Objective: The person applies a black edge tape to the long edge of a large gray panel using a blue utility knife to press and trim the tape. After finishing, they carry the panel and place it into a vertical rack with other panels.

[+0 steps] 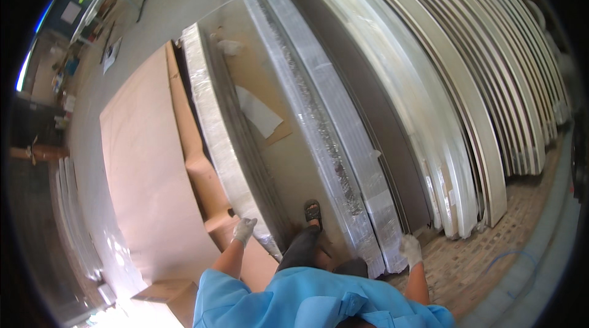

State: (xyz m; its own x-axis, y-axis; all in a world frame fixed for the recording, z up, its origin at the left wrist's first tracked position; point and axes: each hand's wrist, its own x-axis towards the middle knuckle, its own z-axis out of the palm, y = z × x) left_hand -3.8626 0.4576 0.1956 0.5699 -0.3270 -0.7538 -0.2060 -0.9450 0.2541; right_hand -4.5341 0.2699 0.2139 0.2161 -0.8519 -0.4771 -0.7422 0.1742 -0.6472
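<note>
My left hand (244, 230), in a pale work glove, is at the near end of a wrapped panel stack (215, 113), beside a torn brown cardboard sheet (199, 171). Its fingers look bunched together; whether anything is in them is too small to make out. On the right, my gloved right hand (411, 249) is at the near end of a long plastic-wrapped bundle (362, 171). Its fingers are blurred, so their grip does not show. Another wrapped bundle (288, 76) with a dark speckled strip lies along that one. My body is between the two groups.
A large cardboard sheet (147, 144) lies at left, with a cardboard box (165, 297) nearer me. Rightward come a dark brown panel (368, 88), wrapped pale panels (405, 82) and rows of several more panels (491, 52). Paper scrap (257, 113) and a blue hose (512, 254) lie on the floor.
</note>
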